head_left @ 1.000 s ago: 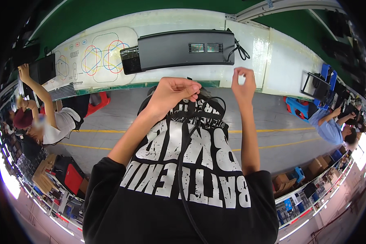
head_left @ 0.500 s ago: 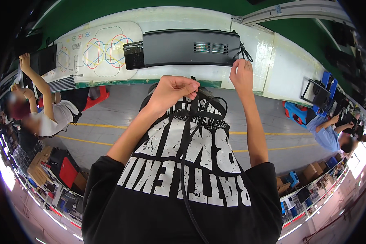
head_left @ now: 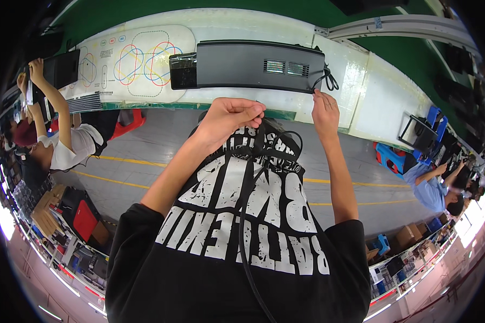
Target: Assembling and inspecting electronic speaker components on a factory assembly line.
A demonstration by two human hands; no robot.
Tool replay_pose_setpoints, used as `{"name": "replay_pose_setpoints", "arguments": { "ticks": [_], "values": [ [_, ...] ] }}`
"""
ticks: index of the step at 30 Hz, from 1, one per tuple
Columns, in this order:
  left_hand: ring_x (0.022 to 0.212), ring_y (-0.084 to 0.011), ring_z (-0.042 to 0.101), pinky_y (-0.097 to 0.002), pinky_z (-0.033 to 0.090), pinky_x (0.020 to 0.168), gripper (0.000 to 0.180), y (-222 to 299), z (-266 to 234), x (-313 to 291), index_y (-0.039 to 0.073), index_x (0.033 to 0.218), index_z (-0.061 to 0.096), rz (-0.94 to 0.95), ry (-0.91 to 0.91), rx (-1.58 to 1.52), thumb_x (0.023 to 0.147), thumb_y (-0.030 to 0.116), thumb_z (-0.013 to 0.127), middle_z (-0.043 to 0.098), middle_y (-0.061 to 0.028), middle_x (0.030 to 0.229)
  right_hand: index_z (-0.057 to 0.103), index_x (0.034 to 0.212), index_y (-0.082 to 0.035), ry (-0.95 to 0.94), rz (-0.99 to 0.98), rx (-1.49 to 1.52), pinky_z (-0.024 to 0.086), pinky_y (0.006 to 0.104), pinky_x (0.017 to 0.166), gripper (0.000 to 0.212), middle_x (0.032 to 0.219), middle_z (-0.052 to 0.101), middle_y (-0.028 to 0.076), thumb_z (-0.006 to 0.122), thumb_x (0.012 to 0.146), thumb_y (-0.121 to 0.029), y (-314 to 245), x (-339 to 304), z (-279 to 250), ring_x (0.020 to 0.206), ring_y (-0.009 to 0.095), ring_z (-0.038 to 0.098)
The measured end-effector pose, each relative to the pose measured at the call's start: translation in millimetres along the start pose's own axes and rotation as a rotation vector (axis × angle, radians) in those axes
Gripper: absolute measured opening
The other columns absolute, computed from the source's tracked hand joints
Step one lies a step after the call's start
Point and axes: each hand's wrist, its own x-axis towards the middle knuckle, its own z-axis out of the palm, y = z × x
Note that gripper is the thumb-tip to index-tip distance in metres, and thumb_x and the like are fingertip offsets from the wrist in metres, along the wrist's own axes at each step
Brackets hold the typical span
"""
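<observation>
A long dark grey box-shaped device [head_left: 231,64] with two small vent grilles lies on the white bench. A glossy black piece [head_left: 184,71] extends from its left end, and a looped black cable [head_left: 330,79] sits at its right end. My right hand [head_left: 325,112] has its fingers pinched together at the device's near right corner, below the cable; what they grip is too small to make out. Just off the bench's near edge, my left hand [head_left: 233,119] is closed, thumb against forefinger. Something small and dark shows at those fingertips, but I cannot tell what.
A printed mat [head_left: 145,89] with coloured loops lies left of the device. A co-worker [head_left: 73,148] handles a black device at far left; another person [head_left: 434,185] sits at far right. A black frame-shaped thing [head_left: 418,132] stands on the right bench end, near a blue stool [head_left: 390,158].
My right hand has come slightly toward me, from the cable to the device's corner. The cable loop shows more. My left hand stays pinched. At left, the co-worker's hands have shifted.
</observation>
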Motion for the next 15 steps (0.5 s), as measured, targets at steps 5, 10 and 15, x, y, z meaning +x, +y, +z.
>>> {"name": "replay_pose_setpoints", "arguments": {
  "ticks": [5,10,15],
  "values": [
    [0.085,-0.0124,0.062,-0.0238,0.052,0.079,0.023,9.0,4.9,-4.1,-0.005,0.109,0.065,0.001,-0.008,-0.204,0.093,0.011,0.061,0.066,-0.0071,0.096,0.055,0.080,-0.002,-0.073,0.083,-0.034,0.045,0.0360,0.070,0.011,0.074,0.056,0.009,0.060,0.077,0.008,-9.6,7.9,3.1,0.076,0.023,0.058],
    [0.081,-0.0115,0.057,-0.0226,0.051,0.077,0.023,24.7,20.4,-20.0,-0.005,0.113,0.059,-0.008,-0.023,-0.368,0.096,0.010,0.056,0.061,-0.0056,0.094,0.053,0.078,-0.004,-0.069,0.117,-0.074,0.043,0.0353,0.073,0.014,0.072,0.055,0.007,0.059,0.077,0.008,-7.0,-3.8,9.7,0.075,0.023,0.057],
    [0.079,-0.0115,0.051,-0.0217,0.048,0.072,0.025,28.8,27.8,-28.4,-0.004,0.116,0.056,-0.038,-0.149,-0.598,0.096,0.012,0.057,0.057,-0.0042,0.094,0.054,0.079,-0.005,-0.131,0.217,-0.132,0.041,0.0335,0.075,0.013,0.072,0.061,0.005,0.063,0.077,0.005,-15.7,7.0,-6.2,0.072,0.023,0.058]
  ]
}}
